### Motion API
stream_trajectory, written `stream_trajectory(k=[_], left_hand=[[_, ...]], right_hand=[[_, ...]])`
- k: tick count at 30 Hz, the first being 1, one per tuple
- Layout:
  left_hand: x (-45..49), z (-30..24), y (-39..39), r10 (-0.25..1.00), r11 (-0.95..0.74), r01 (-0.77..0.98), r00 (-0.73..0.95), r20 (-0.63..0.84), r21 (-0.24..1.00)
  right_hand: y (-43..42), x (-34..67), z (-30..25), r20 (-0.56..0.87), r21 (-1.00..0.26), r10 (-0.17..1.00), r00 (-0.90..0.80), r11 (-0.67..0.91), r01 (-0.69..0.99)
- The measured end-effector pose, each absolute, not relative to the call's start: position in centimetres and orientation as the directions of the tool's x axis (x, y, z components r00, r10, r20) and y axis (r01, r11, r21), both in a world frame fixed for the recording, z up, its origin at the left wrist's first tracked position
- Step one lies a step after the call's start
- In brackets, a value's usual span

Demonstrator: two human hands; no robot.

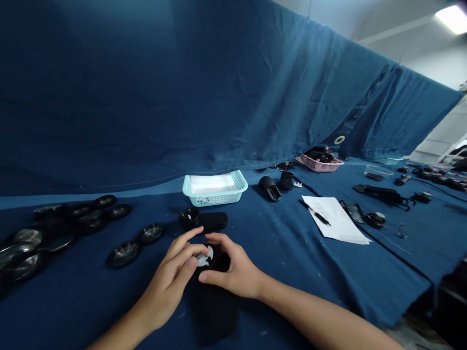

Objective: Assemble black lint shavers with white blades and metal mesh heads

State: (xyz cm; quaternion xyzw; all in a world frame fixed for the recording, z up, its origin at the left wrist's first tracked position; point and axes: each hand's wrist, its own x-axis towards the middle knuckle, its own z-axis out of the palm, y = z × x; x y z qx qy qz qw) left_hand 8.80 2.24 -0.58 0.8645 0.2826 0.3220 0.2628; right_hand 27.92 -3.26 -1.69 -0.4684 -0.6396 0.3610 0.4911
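Note:
Both my hands meet over a black cylindrical housing (218, 304) that lies on the blue cloth near me. My left hand (171, 282) rests on its top end, thumb pressing a small white plastic piece (204, 257) set in the opening. My right hand (233, 270) wraps around the same end, fingers curled on the black body. A second black cylinder (209, 220) with an open round end lies just beyond my hands.
Several shiny black round caps (124, 253) are scattered at the left. A light green basket (215, 188) with white contents stands behind. A paper sheet (335, 219) with a pen, a pink basket (318, 163) and black parts lie at the right.

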Motion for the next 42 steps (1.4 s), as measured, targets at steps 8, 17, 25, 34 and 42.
stream_trajectory(k=[8,17,25,34,42], left_hand=[[8.5,0.2,2.2,0.566,-0.804,0.318,0.669,0.482,0.502],[8.1,-0.3,3.2,0.526,-0.848,0.336,0.63,0.572,0.41],[8.6,-0.1,2.1,0.58,-0.774,0.291,0.682,0.446,0.562],[8.3,-0.2,2.8,0.606,-0.776,0.326,0.623,0.495,0.54],[8.6,-0.6,2.7,0.635,-0.758,0.371,0.607,0.478,0.536]], right_hand=[[-3.2,27.9,-1.8,0.299,-0.919,0.95,-0.088,0.312,0.24],[-3.4,27.9,-2.0,0.296,-0.915,0.952,-0.074,0.305,0.264],[-3.3,27.9,-1.7,0.305,-0.914,0.948,-0.087,0.318,0.251],[-3.3,27.9,-1.9,0.283,-0.919,0.956,-0.079,0.294,0.263],[-3.4,27.9,-1.7,0.265,-0.922,0.962,-0.069,0.274,0.273]])
